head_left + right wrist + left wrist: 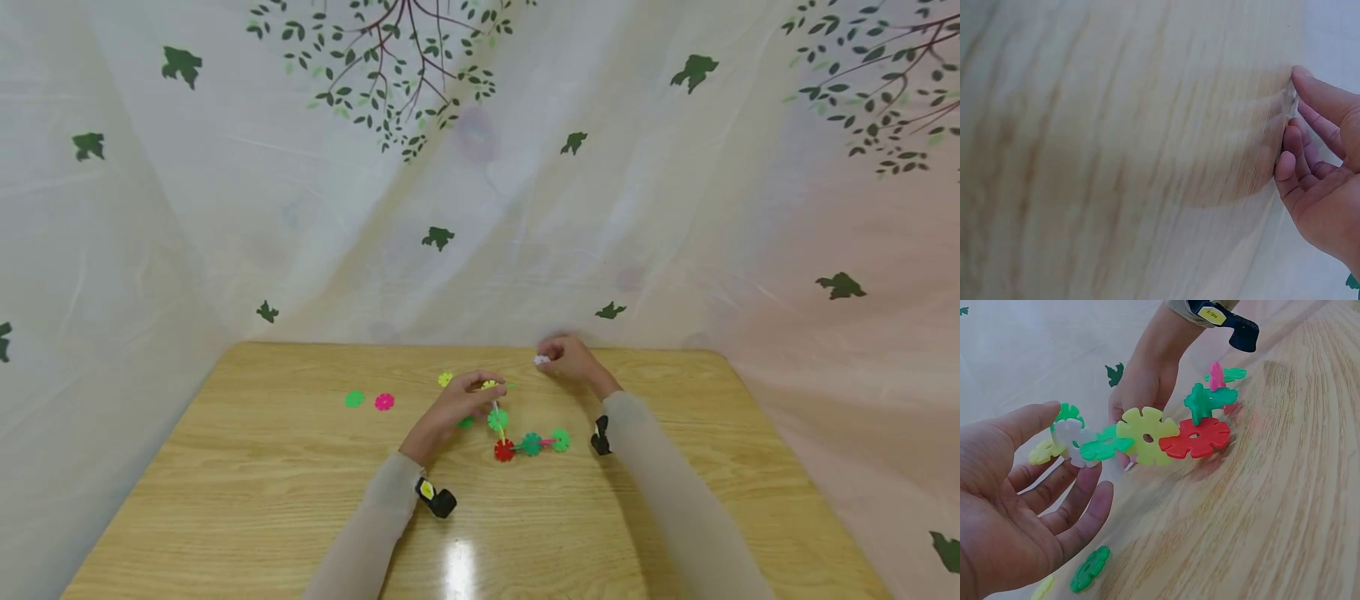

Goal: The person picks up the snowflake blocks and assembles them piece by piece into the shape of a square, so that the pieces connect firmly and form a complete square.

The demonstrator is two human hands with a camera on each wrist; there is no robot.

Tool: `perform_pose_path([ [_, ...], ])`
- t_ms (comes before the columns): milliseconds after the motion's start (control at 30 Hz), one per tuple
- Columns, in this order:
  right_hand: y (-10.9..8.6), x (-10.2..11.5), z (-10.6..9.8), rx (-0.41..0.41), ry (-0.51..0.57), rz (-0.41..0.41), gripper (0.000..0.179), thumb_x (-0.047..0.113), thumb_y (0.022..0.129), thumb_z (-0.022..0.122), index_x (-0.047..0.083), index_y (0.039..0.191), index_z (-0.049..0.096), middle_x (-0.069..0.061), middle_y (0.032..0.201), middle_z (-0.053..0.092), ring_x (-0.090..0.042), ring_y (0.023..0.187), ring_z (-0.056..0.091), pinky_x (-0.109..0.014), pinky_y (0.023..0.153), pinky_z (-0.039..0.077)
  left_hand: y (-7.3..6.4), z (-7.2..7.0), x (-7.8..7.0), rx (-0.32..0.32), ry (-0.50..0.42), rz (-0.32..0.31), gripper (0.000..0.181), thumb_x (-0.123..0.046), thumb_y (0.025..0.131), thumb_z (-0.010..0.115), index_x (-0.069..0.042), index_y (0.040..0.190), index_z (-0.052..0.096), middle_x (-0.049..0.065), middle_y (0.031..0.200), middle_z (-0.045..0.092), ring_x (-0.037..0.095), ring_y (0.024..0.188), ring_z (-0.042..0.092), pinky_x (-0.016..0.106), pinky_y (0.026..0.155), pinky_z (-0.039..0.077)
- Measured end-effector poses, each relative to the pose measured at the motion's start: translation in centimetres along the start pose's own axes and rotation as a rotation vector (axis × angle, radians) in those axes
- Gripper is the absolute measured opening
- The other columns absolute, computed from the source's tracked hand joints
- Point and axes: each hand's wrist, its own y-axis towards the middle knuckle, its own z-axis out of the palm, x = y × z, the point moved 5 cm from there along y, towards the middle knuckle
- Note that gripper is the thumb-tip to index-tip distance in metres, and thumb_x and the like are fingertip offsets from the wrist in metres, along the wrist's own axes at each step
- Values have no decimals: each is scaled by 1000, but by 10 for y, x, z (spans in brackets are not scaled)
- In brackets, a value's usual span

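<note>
A chain of notched plastic snowflake discs (1147, 436) in red, yellow, green, white and pink bends across the table, as the left wrist view shows. My left hand (463, 400) holds its far end, thumb and fingers about the white disc (1075, 442) and the green and yellow ones beside it. At the table's back edge, my right hand (573, 360) pinches a loose white snowflake disc (542, 360). In the right wrist view the fingertips (1286, 164) touch the table edge, and the disc is mostly hidden.
On the wooden table (285, 500), a green disc (354, 399) and a pink disc (385, 402) lie to the left. A yellow disc (446, 379) and a dark green disc (1090, 569) lie near my left hand. A leaf-printed cloth (337, 250) hangs behind.
</note>
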Motion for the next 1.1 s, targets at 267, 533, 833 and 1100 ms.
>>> perform_pose_path([
  [267,-4,-4,-3,35,1,91,20,1,84,80,-5,101,69,-13,94,65,-19,87,57,-25,76,48,1,-3,-1,-16,31,9,38,-23,99,67,0,129,64,25,115,68,10,77,65,26,69,56],
  [533,-16,3,-8,77,104,87,27,-11,79,77,-12,104,66,-24,94,67,-20,84,61,-22,67,52,2,-5,1,-38,16,0,34,-22,97,70,-3,125,69,13,107,69,9,77,63,24,67,54],
  [833,-39,18,-3,81,269,90,34,-6,84,78,-8,117,69,-19,97,70,-10,83,62,-22,71,58,-2,-6,-2,-63,14,-22,31,-23,96,72,-5,121,71,9,101,69,11,77,64,24,66,55],
  [1100,-54,46,6,51,435,78,37,-7,86,74,-9,122,67,-12,96,73,-11,84,69,-37,82,64,-7,-6,-3,-71,-7,-35,31,-21,97,71,-3,122,71,20,107,70,10,76,64,24,66,55],
])
